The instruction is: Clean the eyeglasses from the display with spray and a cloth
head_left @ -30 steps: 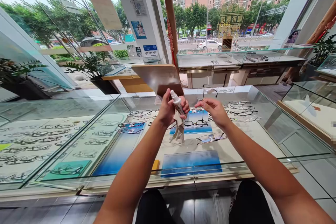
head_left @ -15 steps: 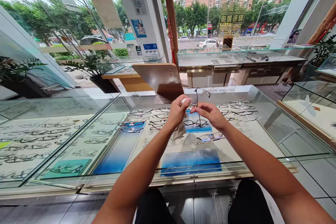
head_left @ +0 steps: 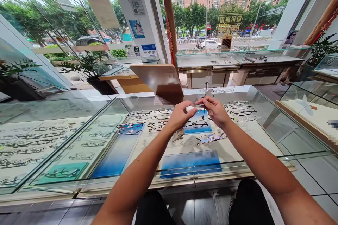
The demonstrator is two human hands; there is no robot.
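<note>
Holding a pair of glasses (head_left: 205, 91) above the surface (head_left: 248, 144), the right hand (head_left: 212, 107) in the head view has its fingers pinched together on the thin frame. The left hand (head_left: 183, 112) is curled firmly around a white bottle (head_left: 189, 108), of which only a small pale part shows beside the thumb. A beige cloth (head_left: 177, 135) hangs below that same hand; whether it brushes the surface I cannot tell. Both hands are nearer the far edge of the surface than its front edge, where a blue mat (head_left: 190, 158) lies under the glass.

A second ago the bottle was tilted nozzle-up, in plain sight; the left hand has since rolled over and come close to the right. Half a second ago the glasses sat lower, with the hands almost meeting; now they are higher, with a narrow gap between the hands. This probably means the bottle's tip is turned toward the glasses, but the fingers hide it and no spray shows, so whether any liquid has landed stays unclear.
</note>
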